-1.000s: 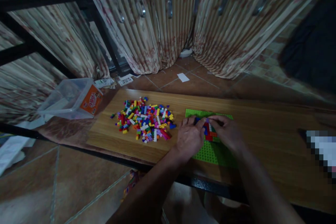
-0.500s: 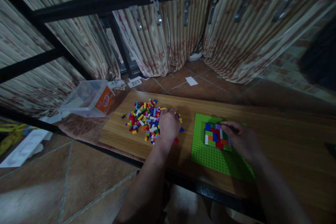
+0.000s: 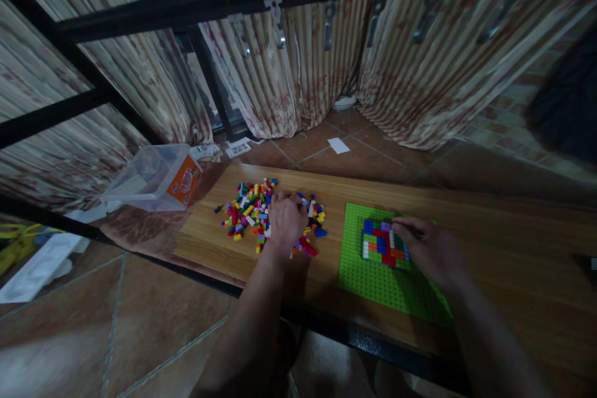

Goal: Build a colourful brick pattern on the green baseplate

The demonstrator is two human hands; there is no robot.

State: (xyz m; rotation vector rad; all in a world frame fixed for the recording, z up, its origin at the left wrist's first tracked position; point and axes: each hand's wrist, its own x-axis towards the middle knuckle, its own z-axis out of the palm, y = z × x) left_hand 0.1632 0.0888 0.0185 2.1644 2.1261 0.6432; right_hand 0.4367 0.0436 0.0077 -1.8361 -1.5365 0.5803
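Over a loose pile of toy building bricks [image 3: 249,214], my left hand [image 3: 286,221] reaches in with its fingers curled down. Its fingertips are hidden, so whatever they pinch does not show. On the right, a green studded baseplate [image 3: 368,289] lies flat on the bench. A small rectangular build of coloured bricks [image 3: 382,242], with red, blue, white, orange and green pieces, sits on it. At the build's upper right corner is my right hand [image 3: 426,245], thumb and fingers pinched together. Any piece between those fingers is too small and dark to make out.
The bricks and baseplate rest on a long wooden bench [image 3: 224,258] with a dark metal edge. Beyond its left end stands a clear plastic box [image 3: 149,180] with an orange label. Curtains [image 3: 298,81] hang behind a black frame, and white paper [image 3: 338,145] lies on the tiled floor.
My left hand has shifted left and deeper into the pile, uncovering bricks on the pile's right side. My right hand stays at the build's corner, almost unmoved.
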